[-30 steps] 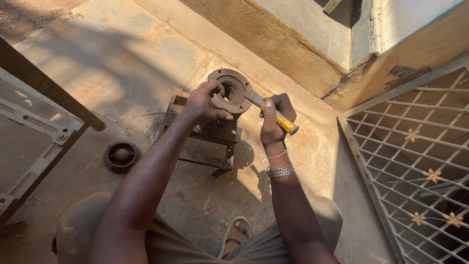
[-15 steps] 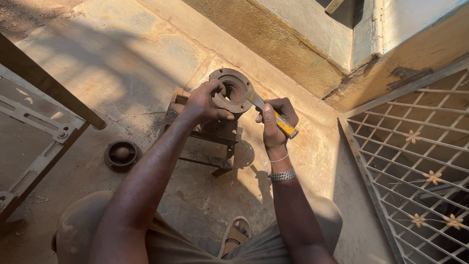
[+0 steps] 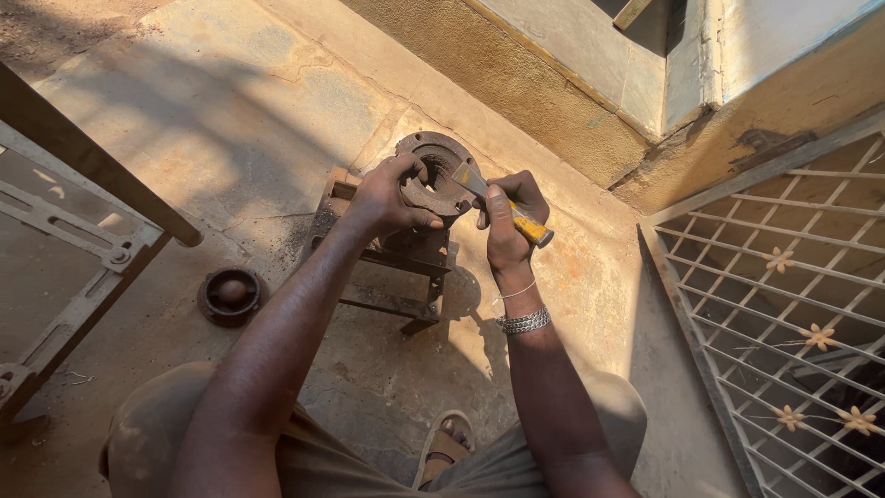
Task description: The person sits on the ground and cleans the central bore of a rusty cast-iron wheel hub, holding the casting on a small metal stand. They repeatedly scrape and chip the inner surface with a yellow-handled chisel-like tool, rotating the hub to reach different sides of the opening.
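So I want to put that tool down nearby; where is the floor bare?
Bare concrete lies between the metal stand and the wall base, and right of the right hand toward the grille. It is crowded around the round part and left hand.

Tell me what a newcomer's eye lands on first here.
First, the rusty round metal housing at the centre, resting on a small metal stand on the concrete floor. The left hand grips its rim while the right hand works a yellow-handled tool against it. Next come a round rusty cap lying on the floor to the left, and the flower-patterned metal grille at the right.
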{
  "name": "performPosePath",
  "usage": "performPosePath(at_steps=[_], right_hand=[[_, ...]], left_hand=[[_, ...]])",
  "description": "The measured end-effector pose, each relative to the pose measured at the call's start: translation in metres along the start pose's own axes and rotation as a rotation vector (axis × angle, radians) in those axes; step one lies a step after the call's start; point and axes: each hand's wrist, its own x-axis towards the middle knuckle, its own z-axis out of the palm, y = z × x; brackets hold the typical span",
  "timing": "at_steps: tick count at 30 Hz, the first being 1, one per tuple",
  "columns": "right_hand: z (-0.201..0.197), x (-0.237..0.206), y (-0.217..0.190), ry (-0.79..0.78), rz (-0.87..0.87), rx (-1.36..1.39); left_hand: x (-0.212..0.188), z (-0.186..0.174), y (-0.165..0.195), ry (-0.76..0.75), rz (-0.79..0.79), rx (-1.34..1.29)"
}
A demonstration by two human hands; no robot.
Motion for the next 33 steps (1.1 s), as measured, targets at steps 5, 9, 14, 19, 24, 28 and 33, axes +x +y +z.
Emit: performPosePath(at_steps=[5,9,14,19,24,28,33], right_hand=[[-0.0011,0.0057,-0.0031,-0.064,0.099,-0.17],[-0.0031,0.0071,-0.0002,-0.25,0.186,-0.275],[-0.0025,0.0033,0.0003,-0.014,0.043,-0.094],[0.0003,0.0019,-0.0009,-0.14,0.149,-0.254],[0.0008,0.0028,0.0026,-0.254,0.152,-0.322],[0.0002,0.0032,0.0046,-0.076,0.036,-0.205],[0.0014,0.0031,0.0024,-0.181,0.06,-0.563]], left_hand=[[-0.002,-0.0004,0.003,-0.02,-0.017,0.028],[-0.0022,-0.0008,0.0041,-0.008,0.038,-0.023],[-0.0027,-0.0024,0.0028,0.02,0.086,-0.041],[-0.0055,-0.0015,0.002,0.009,0.07,-0.051],[-0.0018,-0.0035,0.0035,-0.004,0.058,-0.005],[-0.0027,-0.0045,0.0045,-0.002,0.039,-0.005],[-0.007,-0.0017,0.0044,-0.001,0.035,-0.034]])
